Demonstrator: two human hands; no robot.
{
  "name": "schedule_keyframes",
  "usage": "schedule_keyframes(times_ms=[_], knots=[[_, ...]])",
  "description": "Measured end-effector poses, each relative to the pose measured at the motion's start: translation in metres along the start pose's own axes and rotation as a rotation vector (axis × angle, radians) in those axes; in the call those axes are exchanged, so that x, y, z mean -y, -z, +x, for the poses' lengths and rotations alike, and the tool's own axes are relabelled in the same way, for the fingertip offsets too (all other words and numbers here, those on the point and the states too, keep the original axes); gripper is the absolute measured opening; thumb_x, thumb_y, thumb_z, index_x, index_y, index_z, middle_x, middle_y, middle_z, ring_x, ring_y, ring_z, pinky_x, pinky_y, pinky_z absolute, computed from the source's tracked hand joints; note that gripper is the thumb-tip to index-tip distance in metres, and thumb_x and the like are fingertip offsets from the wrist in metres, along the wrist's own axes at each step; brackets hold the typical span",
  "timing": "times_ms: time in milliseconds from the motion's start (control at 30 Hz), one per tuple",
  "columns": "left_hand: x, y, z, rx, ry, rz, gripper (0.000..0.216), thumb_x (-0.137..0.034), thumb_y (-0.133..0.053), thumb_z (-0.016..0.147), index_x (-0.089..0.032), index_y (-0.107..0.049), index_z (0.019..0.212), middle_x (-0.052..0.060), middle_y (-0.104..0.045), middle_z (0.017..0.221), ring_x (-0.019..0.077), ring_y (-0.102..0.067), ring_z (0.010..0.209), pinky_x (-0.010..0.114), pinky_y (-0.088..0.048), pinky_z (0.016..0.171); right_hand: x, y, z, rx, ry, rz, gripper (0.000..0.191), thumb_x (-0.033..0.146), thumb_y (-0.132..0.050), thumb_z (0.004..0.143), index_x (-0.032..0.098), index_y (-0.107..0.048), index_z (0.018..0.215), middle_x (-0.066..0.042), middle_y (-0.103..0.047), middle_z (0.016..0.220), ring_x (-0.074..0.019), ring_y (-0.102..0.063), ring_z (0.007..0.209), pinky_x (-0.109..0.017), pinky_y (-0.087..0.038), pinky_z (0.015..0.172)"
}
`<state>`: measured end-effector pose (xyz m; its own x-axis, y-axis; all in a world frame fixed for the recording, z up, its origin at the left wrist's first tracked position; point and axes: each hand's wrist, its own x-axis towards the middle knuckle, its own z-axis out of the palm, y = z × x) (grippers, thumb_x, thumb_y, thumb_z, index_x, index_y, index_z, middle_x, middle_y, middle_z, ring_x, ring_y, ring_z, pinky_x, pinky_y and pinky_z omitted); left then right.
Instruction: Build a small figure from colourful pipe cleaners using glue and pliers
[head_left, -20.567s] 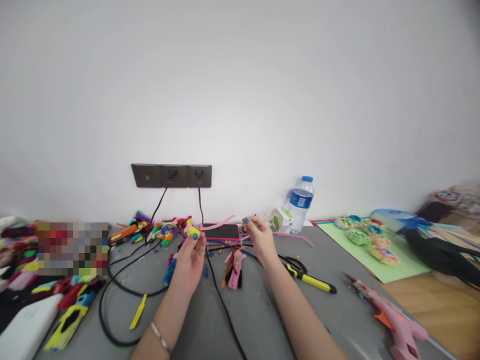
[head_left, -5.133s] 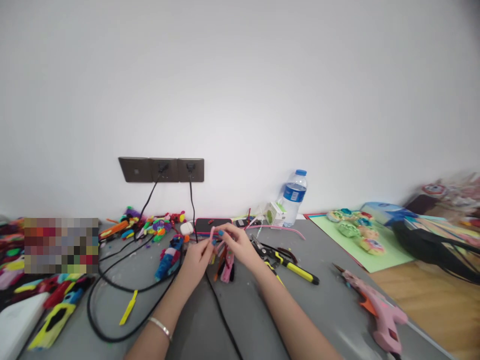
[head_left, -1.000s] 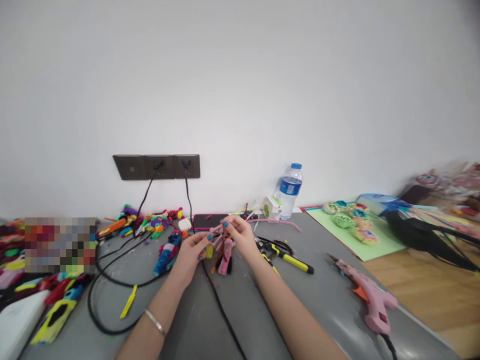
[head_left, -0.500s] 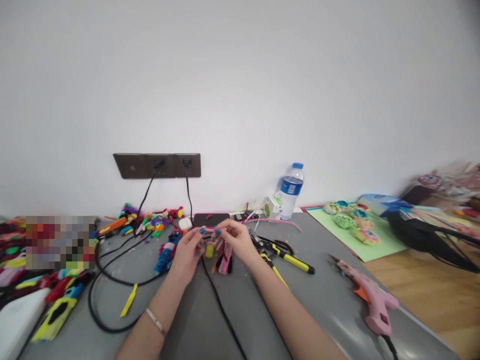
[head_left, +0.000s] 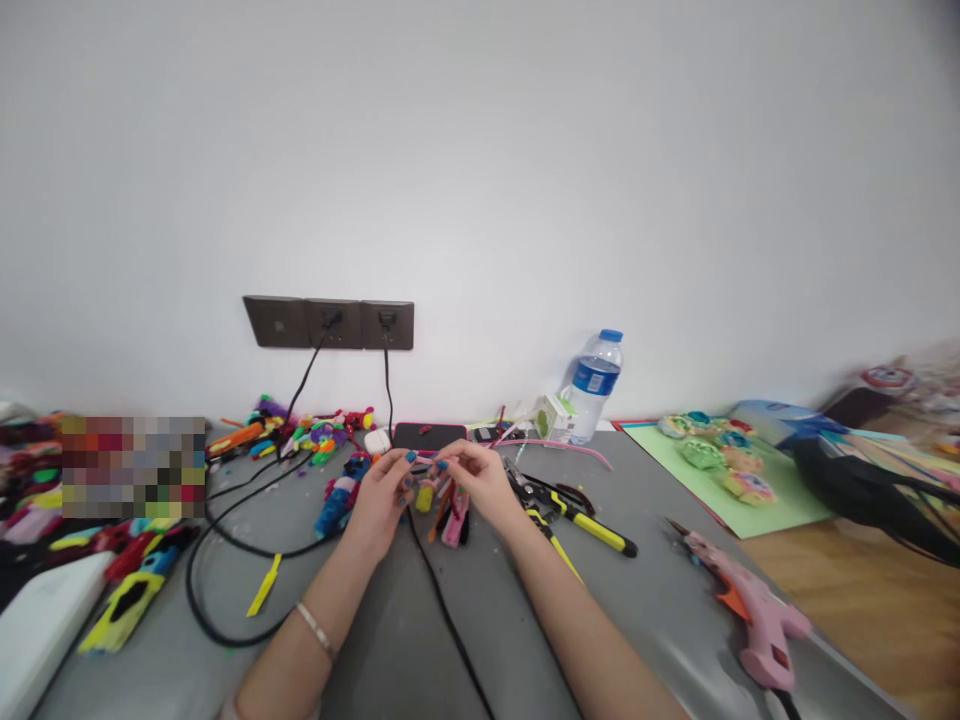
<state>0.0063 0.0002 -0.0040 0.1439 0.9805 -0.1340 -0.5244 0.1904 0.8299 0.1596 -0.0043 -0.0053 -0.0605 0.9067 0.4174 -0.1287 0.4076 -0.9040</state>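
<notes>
My left hand (head_left: pixel 384 498) and my right hand (head_left: pixel 478 482) meet over the middle of the grey table. Thumb and forefinger of each are pinched on a short pink pipe cleaner (head_left: pixel 426 460), held level between them. Its ends are hidden by the fingers. Just below the hands lie a small yellow piece (head_left: pixel 424 498) and a bundle of pink pipe cleaners (head_left: pixel 453 525). Beside my left wrist is a blue fuzzy figure (head_left: pixel 335 508). Yellow-and-black pliers (head_left: pixel 592 527) rest to the right of my right hand.
A black cable (head_left: pixel 442 590) runs under my hands and loops leftward. Behind stand a phone (head_left: pixel 431 437) and a water bottle (head_left: pixel 595 390). A pink glue gun (head_left: pixel 757 610) lies right, near green paper (head_left: pixel 780 515) with fuzzy flowers. Colourful pipe-cleaner pieces (head_left: pixel 322 437) crowd the left.
The whole view has shifted slightly, so things sit a little further right. Both hands keep their pinch on the pink pipe cleaner, fingers now slightly closer together.
</notes>
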Motion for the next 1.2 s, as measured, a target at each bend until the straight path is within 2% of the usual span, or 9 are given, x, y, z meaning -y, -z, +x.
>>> schedule_keyframes(times_ms=[167,367,433,567,767,867,1000,1100,1200], knots=[[-0.001,-0.001,-0.001,0.077,-0.017,0.152,0.027,-0.036,-0.079,0.061,-0.017,-0.063,0.072,-0.005,-0.051,0.063,0.0064,-0.039,0.051,0.019,-0.027,0.046,0.002,0.002,0.002,-0.067,-0.036,0.011,0.026,0.045,-0.069,0.077,0.020,-0.067,0.081,-0.002,-0.067,0.067,-0.0157,-0.062,0.060,-0.026,-0.052,0.054],[0.000,-0.005,-0.005,0.309,-0.023,0.430,0.028,-0.039,-0.079,0.061,-0.015,-0.064,0.065,-0.004,-0.047,0.055,0.0073,-0.035,0.050,0.021,-0.025,0.048,0.002,0.004,0.002,-0.024,-0.063,-0.001,0.031,0.050,-0.068,0.077,0.020,-0.069,0.079,0.000,-0.062,0.062,-0.0121,-0.055,0.052,-0.023,-0.047,0.051],[0.001,-0.005,-0.006,0.291,-0.011,0.417,0.030,-0.042,-0.078,0.063,-0.015,-0.065,0.066,-0.004,-0.047,0.056,0.0071,-0.035,0.049,0.021,-0.025,0.048,0.001,0.005,0.003,-0.036,-0.066,-0.005,0.032,0.052,-0.068,0.077,0.020,-0.069,0.081,0.000,-0.062,0.062,-0.0121,-0.055,0.052,-0.024,-0.047,0.051],[0.004,-0.002,-0.002,0.144,-0.018,0.231,0.034,-0.043,-0.079,0.063,-0.015,-0.070,0.079,-0.003,-0.053,0.061,0.0067,-0.038,0.050,0.020,-0.029,0.049,0.002,0.006,0.004,-0.112,-0.024,0.007,0.034,0.053,-0.068,0.076,0.020,-0.069,0.082,-0.002,-0.065,0.064,-0.0143,-0.059,0.058,-0.026,-0.050,0.058],[0.002,-0.002,0.001,0.020,-0.022,0.107,0.036,-0.039,-0.083,0.056,-0.015,-0.071,0.079,-0.003,-0.056,0.064,0.0060,-0.039,0.051,0.019,-0.031,0.048,0.005,0.002,0.002,-0.032,-0.040,0.003,0.031,0.051,-0.069,0.077,0.020,-0.070,0.080,-0.003,-0.069,0.066,-0.0166,-0.063,0.061,-0.028,-0.052,0.057],[0.000,-0.001,-0.001,0.061,-0.021,0.132,0.032,-0.039,-0.082,0.058,-0.016,-0.067,0.074,-0.004,-0.053,0.060,0.0069,-0.040,0.051,0.020,-0.033,0.051,0.006,0.002,0.002,-0.032,-0.037,-0.016,0.032,0.052,-0.068,0.077,0.020,-0.071,0.080,-0.003,-0.069,0.065,-0.0159,-0.061,0.059,-0.027,-0.052,0.056],[-0.001,-0.002,-0.005,0.209,-0.027,0.307,0.027,-0.040,-0.077,0.065,-0.017,-0.065,0.070,-0.004,-0.052,0.059,0.0081,-0.041,0.052,0.021,-0.030,0.051,0.005,0.004,0.002,-0.050,-0.030,-0.034,0.035,0.053,-0.066,0.078,0.018,-0.072,0.082,-0.002,-0.065,0.062,-0.0136,-0.057,0.056,-0.024,-0.048,0.054],[-0.002,-0.005,-0.009,0.320,-0.050,0.436,0.029,-0.041,-0.077,0.065,-0.016,-0.064,0.067,-0.003,-0.052,0.057,0.0086,-0.040,0.052,0.021,-0.028,0.052,0.002,0.005,0.002,0.012,-0.045,-0.062,0.035,0.052,-0.064,0.080,0.018,-0.073,0.082,-0.001,-0.063,0.061,-0.0124,-0.054,0.054,-0.023,-0.044,0.051],[-0.001,-0.007,-0.010,0.340,-0.049,0.462,0.031,-0.042,-0.078,0.063,-0.015,-0.064,0.065,-0.002,-0.053,0.056,0.0092,-0.042,0.053,0.022,-0.029,0.052,0.001,0.005,0.002,0.039,-0.044,-0.067,0.034,0.052,-0.064,0.080,0.019,-0.072,0.082,-0.001,-0.064,0.064,-0.0122,-0.054,0.055,-0.023,-0.044,0.052]])
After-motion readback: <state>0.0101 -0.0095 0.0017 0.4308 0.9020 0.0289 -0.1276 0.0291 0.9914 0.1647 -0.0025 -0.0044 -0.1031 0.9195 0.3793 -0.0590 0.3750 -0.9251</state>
